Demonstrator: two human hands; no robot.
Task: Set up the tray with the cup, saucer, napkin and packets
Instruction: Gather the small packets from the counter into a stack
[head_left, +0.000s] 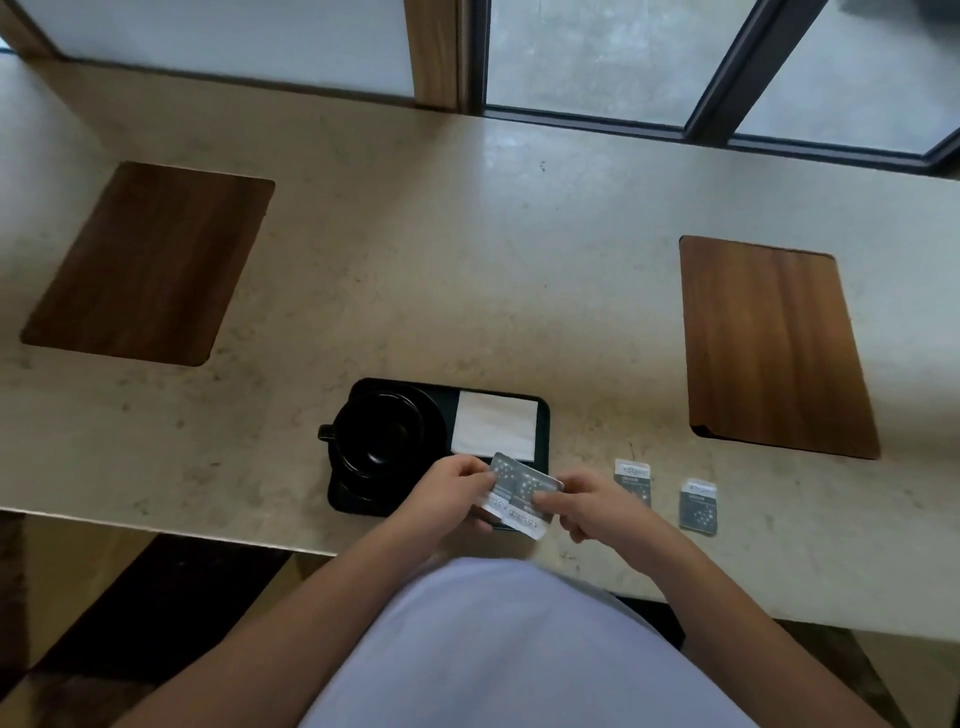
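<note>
Both our hands, left (451, 492) and right (589, 503), pinch two overlapped packets (519, 493) over the tray (543, 415); uneven pressure could slide one loose onto the table (467, 260)

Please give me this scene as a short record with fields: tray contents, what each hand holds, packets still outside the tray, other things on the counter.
tray: black, at counter's near edge
cup: black, on saucer, tray's left part
napkin: white, flat, tray's right part
left hand: grips held packets over tray's near edge
right hand: grips same packets, right side
loose packets: two on counter right of tray, near one, far one
wooden boards: left, right
</note>
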